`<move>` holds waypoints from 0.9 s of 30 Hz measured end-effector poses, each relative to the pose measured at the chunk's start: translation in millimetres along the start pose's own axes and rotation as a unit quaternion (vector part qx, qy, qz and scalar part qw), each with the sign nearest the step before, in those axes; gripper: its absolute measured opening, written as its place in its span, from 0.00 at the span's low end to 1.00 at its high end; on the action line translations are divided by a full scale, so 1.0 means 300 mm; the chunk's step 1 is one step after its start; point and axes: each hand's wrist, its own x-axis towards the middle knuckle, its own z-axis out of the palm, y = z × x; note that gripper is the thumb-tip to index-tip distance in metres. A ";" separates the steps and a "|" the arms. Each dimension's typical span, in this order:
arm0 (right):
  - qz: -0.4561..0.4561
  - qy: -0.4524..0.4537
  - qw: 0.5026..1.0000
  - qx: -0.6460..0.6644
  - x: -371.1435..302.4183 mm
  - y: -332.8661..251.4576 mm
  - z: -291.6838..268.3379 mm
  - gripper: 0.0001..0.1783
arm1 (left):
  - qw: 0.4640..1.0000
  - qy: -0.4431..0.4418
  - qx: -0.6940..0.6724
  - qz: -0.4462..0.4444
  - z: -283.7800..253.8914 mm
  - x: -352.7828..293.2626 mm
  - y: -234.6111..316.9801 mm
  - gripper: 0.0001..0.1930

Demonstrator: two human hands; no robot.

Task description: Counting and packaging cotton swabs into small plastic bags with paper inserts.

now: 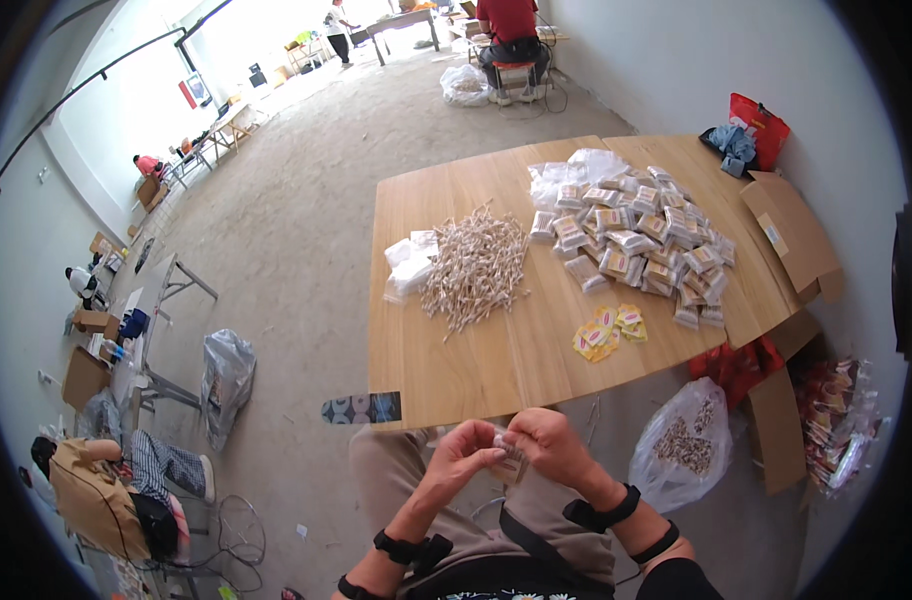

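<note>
Over my lap, just off the table's front edge, my left hand [463, 453] and my right hand [547, 442] are closed on a small clear packet [512, 466]. Both sets of fingers pinch its upper end, and cotton swabs seem to show through the plastic. A loose heap of cotton swabs [474, 268] lies on the wooden table [416, 360], with flat clear bags [410, 264] at its left. Farther right are many filled swab packets [636, 232] in a pile. Small yellow printed cards [608, 332] lie scattered in front of that pile.
An open cardboard box [788, 235] and a red bag [761, 128] stand at the table's right. Below it are a clear sack of swabs [684, 440] and red packages [834, 425]. A seated person [101, 490] is at lower left, another [513, 40] at the back.
</note>
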 end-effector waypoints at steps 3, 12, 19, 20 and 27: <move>-0.030 -0.017 0.999 0.006 -0.009 -0.040 0.012 0.05 | 0.998 -0.026 0.044 0.042 -0.008 0.009 0.034 0.08; 0.126 -0.025 0.963 0.237 -0.028 -0.094 0.031 0.16 | 0.984 0.125 -0.020 0.126 0.058 0.005 0.186 0.06; 0.146 -0.080 0.933 0.319 -0.026 -0.109 0.001 0.14 | 0.985 0.122 -0.003 0.123 0.052 -0.014 0.230 0.08; 0.150 -0.080 0.932 0.320 -0.030 -0.108 0.000 0.14 | 0.985 0.123 -0.004 0.120 0.054 -0.016 0.226 0.08; 0.148 -0.092 0.944 0.280 -0.046 -0.098 -0.006 0.13 | 0.980 0.135 0.030 0.140 0.078 -0.020 0.225 0.10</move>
